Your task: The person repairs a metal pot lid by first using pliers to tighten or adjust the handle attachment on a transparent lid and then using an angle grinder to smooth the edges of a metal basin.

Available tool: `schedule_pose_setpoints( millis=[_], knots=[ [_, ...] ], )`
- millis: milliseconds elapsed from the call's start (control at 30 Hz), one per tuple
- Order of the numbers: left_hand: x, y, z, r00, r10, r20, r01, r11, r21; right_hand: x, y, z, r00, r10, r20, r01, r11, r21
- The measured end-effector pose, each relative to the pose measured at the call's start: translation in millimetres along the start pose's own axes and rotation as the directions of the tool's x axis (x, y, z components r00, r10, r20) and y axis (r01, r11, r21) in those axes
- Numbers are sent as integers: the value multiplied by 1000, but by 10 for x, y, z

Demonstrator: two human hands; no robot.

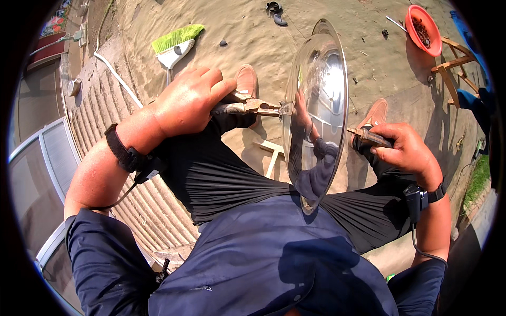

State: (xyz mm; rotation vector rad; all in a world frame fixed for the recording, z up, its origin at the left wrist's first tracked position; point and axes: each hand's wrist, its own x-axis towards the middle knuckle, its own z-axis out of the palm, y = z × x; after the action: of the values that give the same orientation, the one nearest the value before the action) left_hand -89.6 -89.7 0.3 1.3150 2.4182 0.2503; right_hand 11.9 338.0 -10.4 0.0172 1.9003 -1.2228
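Note:
A shiny domed pot lid (319, 68) with a metal rim stands on edge between my knees, its lower edge by my lap. My left hand (192, 100) is closed round a pair of worn pliers (247, 107), whose jaws meet a small fitting at the middle of the lid's left face. On the other side, my right hand (406, 145) grips a screwdriver (373, 138) by its dark handle. Its shaft points left at the lid's right face; whether the tip touches anything there I cannot tell. Reflections cover much of the lid.
A green-bristled broom (179, 39) lies far left near a pale hose (117, 76). At far right, an orange bowl (433, 34) of rusty bits stands by a wooden stool (452, 65). Black fragments (279, 20) lie ahead. A wooden piece (274, 149) shows beneath the lid; corrugated sheet (145, 208) lies left.

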Motion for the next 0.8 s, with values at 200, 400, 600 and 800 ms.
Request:
schedule_pose_setpoints(
  millis=[200,400,600,800],
  knots=[
    [1,-52,75,997,37,-70,-35,999,16,14,-2,27,998,-38,-42,31,989,-143],
    [-35,-43,66,998,19,-66,-17,999,32,48,121,25,993,-102,-50,87,966,-244],
    [-49,-59,90,996,28,-80,-29,1000,-7,64,103,35,996,-68,-56,55,978,-200],
    [-35,-80,117,994,-4,-106,-4,997,-72,63,194,0,990,-94,-103,76,983,-167]
  ],
)
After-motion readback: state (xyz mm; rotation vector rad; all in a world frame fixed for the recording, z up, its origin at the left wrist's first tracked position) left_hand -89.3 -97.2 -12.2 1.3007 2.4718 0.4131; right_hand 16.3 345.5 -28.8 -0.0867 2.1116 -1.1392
